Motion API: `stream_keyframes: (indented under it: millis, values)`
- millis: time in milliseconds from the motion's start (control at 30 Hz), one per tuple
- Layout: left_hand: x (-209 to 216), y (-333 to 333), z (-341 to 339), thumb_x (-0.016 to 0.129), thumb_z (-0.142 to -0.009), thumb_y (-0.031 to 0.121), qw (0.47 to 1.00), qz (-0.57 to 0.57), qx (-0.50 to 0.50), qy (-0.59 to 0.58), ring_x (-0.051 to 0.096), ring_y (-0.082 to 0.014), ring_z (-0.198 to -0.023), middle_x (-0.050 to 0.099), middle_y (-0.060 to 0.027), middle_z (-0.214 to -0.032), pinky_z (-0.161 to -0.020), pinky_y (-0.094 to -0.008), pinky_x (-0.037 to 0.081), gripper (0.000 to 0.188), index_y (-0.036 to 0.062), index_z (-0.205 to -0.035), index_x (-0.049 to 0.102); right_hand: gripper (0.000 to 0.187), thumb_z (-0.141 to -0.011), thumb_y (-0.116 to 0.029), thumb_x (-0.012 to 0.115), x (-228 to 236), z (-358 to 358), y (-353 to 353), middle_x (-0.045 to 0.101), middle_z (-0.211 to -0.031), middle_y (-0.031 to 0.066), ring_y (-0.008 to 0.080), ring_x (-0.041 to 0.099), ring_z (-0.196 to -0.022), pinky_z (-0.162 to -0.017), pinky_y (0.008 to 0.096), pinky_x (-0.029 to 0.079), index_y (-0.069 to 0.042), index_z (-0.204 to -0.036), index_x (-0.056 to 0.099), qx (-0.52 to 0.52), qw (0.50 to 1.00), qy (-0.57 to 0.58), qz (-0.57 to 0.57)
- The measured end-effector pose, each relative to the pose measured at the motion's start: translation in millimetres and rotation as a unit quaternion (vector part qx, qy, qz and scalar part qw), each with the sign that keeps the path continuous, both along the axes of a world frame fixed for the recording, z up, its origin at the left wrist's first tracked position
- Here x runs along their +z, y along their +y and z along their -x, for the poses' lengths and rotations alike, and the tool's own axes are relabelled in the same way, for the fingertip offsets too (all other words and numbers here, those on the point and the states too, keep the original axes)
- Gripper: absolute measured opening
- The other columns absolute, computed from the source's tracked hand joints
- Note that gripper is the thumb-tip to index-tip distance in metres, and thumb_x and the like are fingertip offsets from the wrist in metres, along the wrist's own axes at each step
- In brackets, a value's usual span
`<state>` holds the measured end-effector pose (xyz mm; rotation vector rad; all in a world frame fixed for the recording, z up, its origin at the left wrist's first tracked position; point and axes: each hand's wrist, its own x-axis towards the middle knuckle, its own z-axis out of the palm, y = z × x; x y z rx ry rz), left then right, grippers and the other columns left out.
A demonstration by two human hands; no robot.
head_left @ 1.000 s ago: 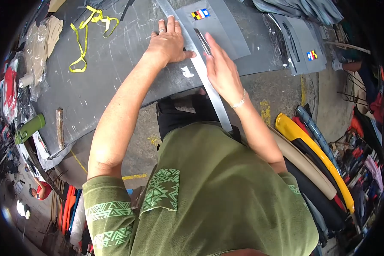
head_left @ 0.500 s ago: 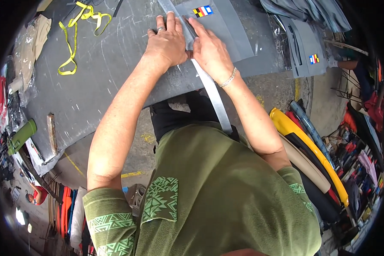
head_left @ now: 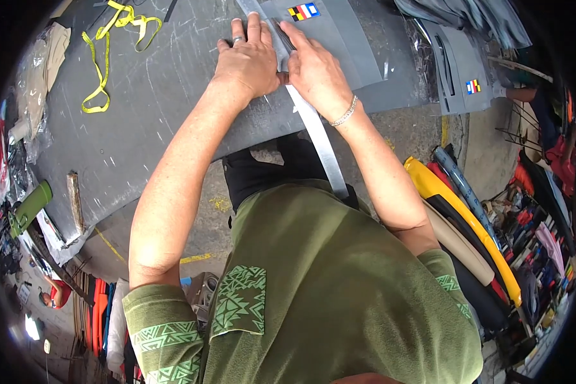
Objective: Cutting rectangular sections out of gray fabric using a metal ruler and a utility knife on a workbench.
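Note:
A long pale metal straightedge (head_left: 317, 131) runs from the far table edge, between my hands, past the near edge to my waist. My left hand (head_left: 248, 69) lies flat over it, fingers stretched and a ring on one. Close beside, my right hand (head_left: 317, 73) grips the raised left edge of a grey sheet (head_left: 358, 61), thumb and index finger along a dark fold. Its other fingers are curled and partly hidden. The two thumbs nearly meet on the straightedge. A small multicoloured patch (head_left: 304, 11) sits on the sheet just beyond my right fingertips.
A yellow tape measure (head_left: 100, 70) lies loosely at the table's left. A second grey piece with a patch (head_left: 454, 67) and dark folded cloth (head_left: 467, 19) are at the right. Rolls of material, one yellow (head_left: 467, 224), stand beside me. A wooden stick (head_left: 75, 201) rests at the table's left corner.
Both hands keep nearly the same place and pose on the straightedge and sheet. The view has shifted very slightly; nothing is let go or taken up.

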<state>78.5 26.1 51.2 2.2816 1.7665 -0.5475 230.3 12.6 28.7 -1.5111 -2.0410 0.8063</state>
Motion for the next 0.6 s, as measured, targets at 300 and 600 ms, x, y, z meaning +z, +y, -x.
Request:
stream_keyframes:
  millis: [300, 600]
  values:
    - [-1.5, 0.1, -1.6, 0.072, -0.088, 0.059, 1.000, 0.000, 0.000, -0.003, 0.023, -0.0482, -0.154, 0.018, -0.0277, -0.168, -0.115, -0.0648, 0.038, 0.108, -0.0080, -0.158, 0.025, 0.058, -0.092, -0.011, 0.061, 1.5, -1.0, 1.8, 0.067, -0.107, 0.0241, 0.0454, 0.069, -0.093, -0.085, 0.0526, 0.057, -0.016, -0.149, 0.048, 0.007, 1.000, -0.013, 0.001]
    - [24.5, 9.1, -8.3, 0.063, -0.092, 0.041, 0.996, 0.073, -0.031, 0.037, 0.025, -0.0506, -0.152, 0.020, -0.0348, -0.165, -0.118, -0.0579, 0.036, 0.091, -0.0142, -0.155, 0.027, 0.047, -0.099, -0.013, 0.054, 15.2, 0.6, 15.3, 0.069, -0.109, 0.0295, 0.0452, 0.070, -0.099, -0.087, 0.0530, 0.055, -0.002, -0.144, 0.048, 0.032, 0.996, -0.067, 0.050]
